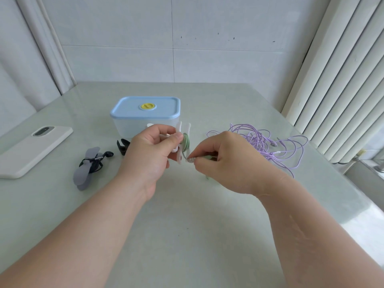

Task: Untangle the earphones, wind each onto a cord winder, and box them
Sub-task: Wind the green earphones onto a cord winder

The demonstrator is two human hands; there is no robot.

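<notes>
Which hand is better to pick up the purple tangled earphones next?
Probably the right hand: the purple earphones lie just beyond it, on its side. The left hand is farther off and grips the white winder. The right must first let go of the green cord.

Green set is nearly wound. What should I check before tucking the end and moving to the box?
1. Winder grip: ok, left hand holds the pale winder.
2. Coil: ok, green cord wraps the winder's middle.
3. Free end: not ok, right hand pinches it, untucked.
4. Box open: not ok, blue lid sits on it.
5. Purple earphones untangled: not ok, a loose heap.
6. Spare winder: ok, black winder lies near the box.
</notes>
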